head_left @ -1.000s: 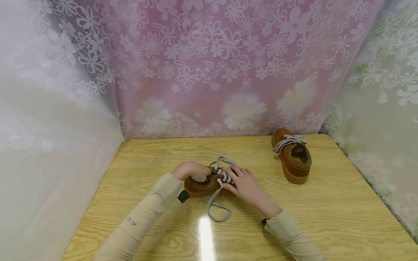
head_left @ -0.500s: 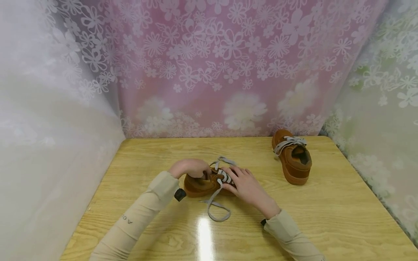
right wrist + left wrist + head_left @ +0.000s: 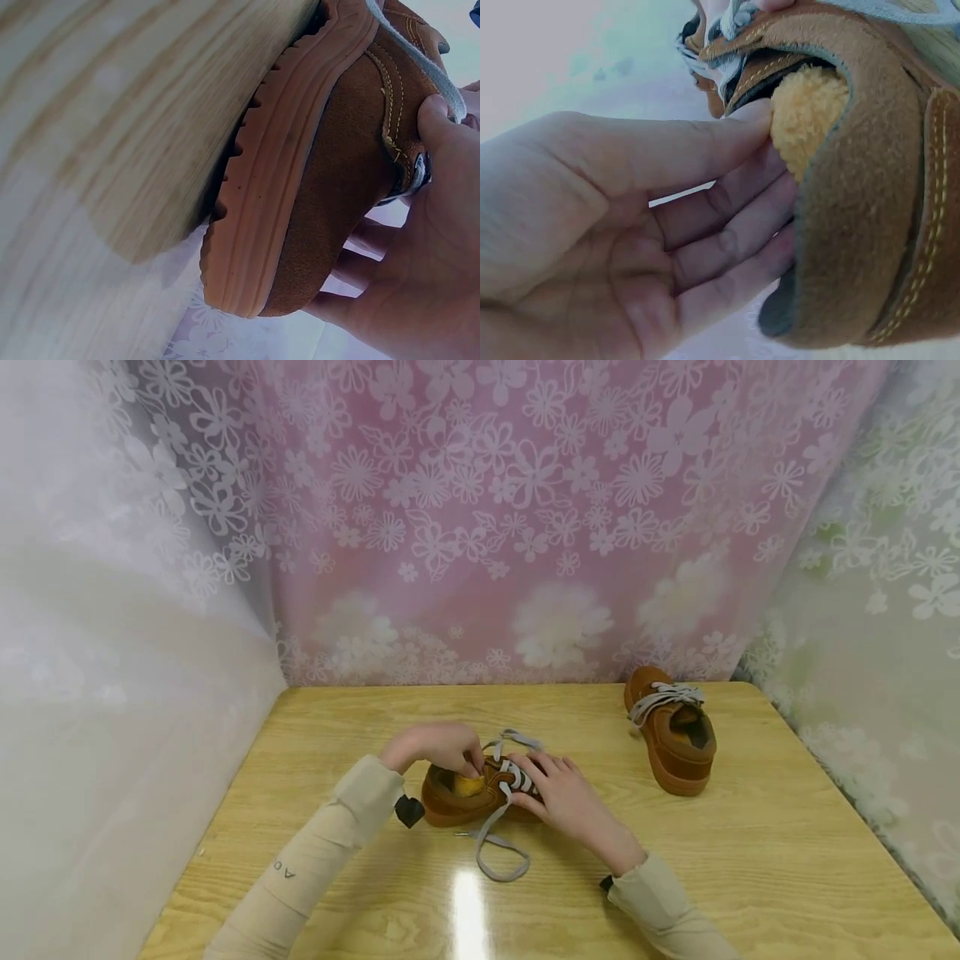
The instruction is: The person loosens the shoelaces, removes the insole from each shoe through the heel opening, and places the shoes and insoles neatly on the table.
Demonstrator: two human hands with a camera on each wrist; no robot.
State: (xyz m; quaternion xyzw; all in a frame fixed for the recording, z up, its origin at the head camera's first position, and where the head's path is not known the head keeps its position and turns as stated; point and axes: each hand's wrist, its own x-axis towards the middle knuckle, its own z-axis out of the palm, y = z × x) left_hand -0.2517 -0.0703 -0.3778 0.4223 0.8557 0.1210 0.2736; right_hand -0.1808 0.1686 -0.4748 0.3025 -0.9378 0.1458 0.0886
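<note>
Brown suede lace-up shoe, yellow stitching, ridged tan sole down; heel beneath left hand, toe gripped by right hand. Grey lace untied, ends trailing either side between hands. Fuzzy orange-yellow wad in shoe opening, against left thumb.

Bright light here, white glare streaking the near worktop, pale haze washing out the left wrist view's background!
</note>
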